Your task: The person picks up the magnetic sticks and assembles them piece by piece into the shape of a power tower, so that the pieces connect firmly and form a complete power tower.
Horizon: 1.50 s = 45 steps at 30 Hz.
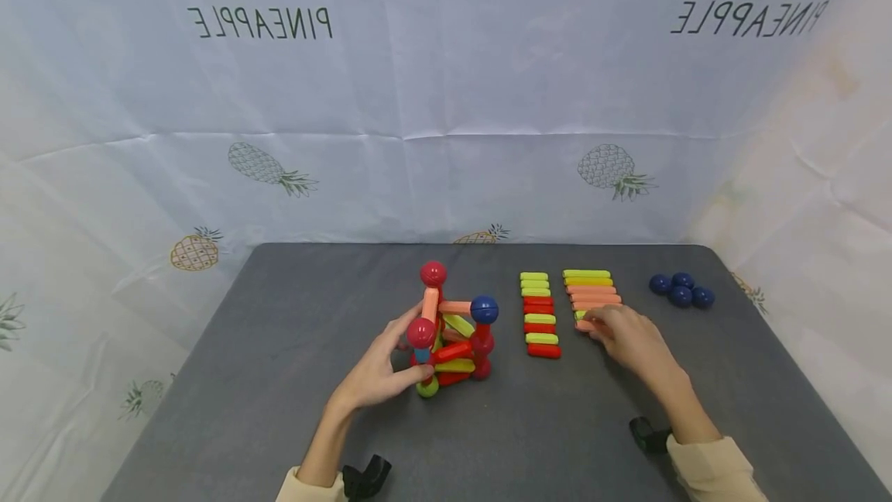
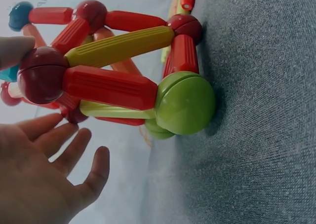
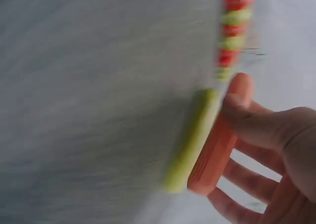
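Note:
A frame of magnetic balls and rods (image 1: 453,351) in red, yellow, orange, blue and green stands on the dark table. My left hand (image 1: 379,366) holds its left side, thumb near the front and fingers behind. In the left wrist view, the left thumb (image 2: 15,51) lies at a dark red ball (image 2: 43,75), with fingertips at another ball on the far side. A green ball (image 2: 185,103) sits low by the table surface. To the right, my right hand (image 1: 630,339) pinches an orange magnetic rod (image 3: 217,147) between thumb and fingers, close beside a yellow-green rod (image 3: 192,140).
A column of red and yellow-green rods (image 1: 540,316) lies right of the frame. Beside it is a second column of yellow and orange rods (image 1: 592,290). Several dark blue balls (image 1: 681,296) cluster at the back right. A pineapple-print cloth (image 1: 446,99) hangs behind the table (image 1: 293,308).

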Available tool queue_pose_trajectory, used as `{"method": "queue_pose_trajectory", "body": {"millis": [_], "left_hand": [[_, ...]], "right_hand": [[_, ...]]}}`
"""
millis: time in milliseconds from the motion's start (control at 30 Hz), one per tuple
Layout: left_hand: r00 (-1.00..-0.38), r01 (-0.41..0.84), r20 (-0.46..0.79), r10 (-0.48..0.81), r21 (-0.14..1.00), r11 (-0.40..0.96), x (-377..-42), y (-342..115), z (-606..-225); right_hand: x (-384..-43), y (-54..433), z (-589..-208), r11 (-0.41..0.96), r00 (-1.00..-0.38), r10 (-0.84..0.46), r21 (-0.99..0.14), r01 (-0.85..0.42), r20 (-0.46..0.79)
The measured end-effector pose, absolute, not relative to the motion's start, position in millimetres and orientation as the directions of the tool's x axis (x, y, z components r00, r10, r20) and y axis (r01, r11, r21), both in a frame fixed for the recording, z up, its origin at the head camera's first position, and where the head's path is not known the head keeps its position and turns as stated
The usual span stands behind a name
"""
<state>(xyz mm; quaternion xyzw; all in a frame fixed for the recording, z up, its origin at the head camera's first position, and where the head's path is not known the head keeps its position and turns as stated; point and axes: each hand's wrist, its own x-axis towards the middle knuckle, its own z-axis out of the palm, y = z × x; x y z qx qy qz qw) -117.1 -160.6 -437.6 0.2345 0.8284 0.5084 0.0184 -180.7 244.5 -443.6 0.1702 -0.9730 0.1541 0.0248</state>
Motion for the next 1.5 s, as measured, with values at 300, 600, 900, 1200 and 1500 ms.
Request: {"method": "queue_pose_trajectory", "body": {"millis": [300,600,900,1200,1500], "left_hand": [[-0.872,0.392,0.217,0.439,0.846,0.360,-119.1,-159.9,-437.0],[-0.820,0.570,0.517,0.244,0.701,0.430,-115.8,-156.9,-432.4],[-0.770,0.636,0.582,0.263,0.664,0.393,-113.2,-160.4,-431.3],[-0.752,0.656,0.607,0.256,0.655,0.375,-112.6,-164.0,-432.9],[-0.733,0.679,0.627,0.265,0.648,0.344,-111.9,-163.1,-433.0]], "right_hand": [[-138.4,184.2,-363.7,0.594,-0.695,-0.314,-0.437,-0.675,0.646],[-100.5,123.0,-330.7,0.340,-0.402,-0.348,-0.286,-0.896,0.847],[-99.4,93.1,-357.7,0.347,-0.313,-0.502,-0.143,-0.927,0.806],[-104.2,78.1,-381.8,0.490,-0.408,-0.573,-0.102,-0.866,0.711],[-105.1,70.0,-387.0,0.585,-0.500,-0.544,-0.123,-0.802,0.674]]}}
